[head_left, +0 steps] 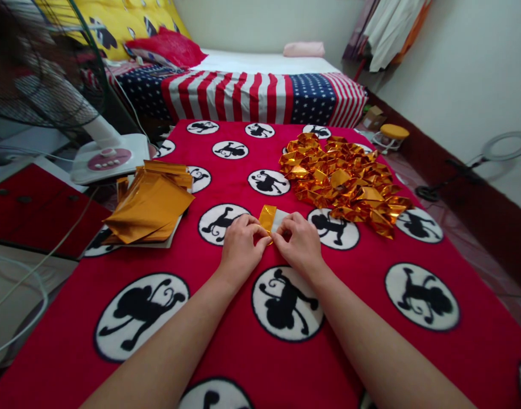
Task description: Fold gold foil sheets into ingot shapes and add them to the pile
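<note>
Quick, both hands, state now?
Left hand: closed, pinching the small gold-and-white foil sheet.
Right hand: closed, pinching the same sheet's near edge.

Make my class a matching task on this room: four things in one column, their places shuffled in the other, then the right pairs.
1. small foil piece
2. flat gold sheets
3. folded foil heap
4. stool

A. right side of the red cloth
B. on the floor, near the wall
C. between the left hand and the right hand
D. stacked beside the fan base

Pairs: 1-C; 2-D; 3-A; 4-B
</note>
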### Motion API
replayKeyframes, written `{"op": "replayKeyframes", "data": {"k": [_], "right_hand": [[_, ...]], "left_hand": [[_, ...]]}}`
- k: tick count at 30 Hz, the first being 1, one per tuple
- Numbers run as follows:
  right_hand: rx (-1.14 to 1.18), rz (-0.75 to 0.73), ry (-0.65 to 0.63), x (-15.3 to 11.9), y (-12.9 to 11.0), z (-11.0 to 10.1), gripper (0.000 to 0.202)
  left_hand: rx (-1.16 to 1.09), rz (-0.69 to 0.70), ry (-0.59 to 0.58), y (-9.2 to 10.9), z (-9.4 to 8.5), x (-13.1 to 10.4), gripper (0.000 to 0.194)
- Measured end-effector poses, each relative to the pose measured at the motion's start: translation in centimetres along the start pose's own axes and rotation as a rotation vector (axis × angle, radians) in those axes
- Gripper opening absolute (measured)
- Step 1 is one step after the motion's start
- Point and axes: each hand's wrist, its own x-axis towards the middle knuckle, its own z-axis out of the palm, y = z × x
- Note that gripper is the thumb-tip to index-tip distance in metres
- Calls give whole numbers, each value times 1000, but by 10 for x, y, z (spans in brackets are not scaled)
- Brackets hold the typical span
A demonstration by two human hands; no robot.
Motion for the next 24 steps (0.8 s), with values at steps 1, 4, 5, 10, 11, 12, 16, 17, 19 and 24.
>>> {"op": "replayKeyframes", "data": {"k": [1,4,5,10,11,12,16,17,19,24], "right_hand": [[-2,-1,0,0,0,0,19],[-6,0,5,0,1,1,19],[-6,-1,6,1,1,1,19],[1,-6,10,1,2,2,19],[4,-7,9,1,2,2,19],[7,-9,8,1,2,2,19],[17,-10,16,0,2,2,19],[18,-9,19,0,2,2,19],[21,-12,24,0,2,3,19],[36,-24,36,0,3,4,20]], "left_hand": [[8,1,-3,0,0,0,7],[38,4,-14,2,-1,0,8],[47,6,-19,2,-1,0,7],[58,-4,-38,4,-3,-1,6],[57,-3,-38,4,-3,-1,6],[56,-1,-36,4,-3,0,5],[57,3,-40,5,-4,0,2],[58,4,-40,4,-4,0,2],[60,5,-36,4,-3,0,2],[55,4,-32,1,-2,-2,2]]}}
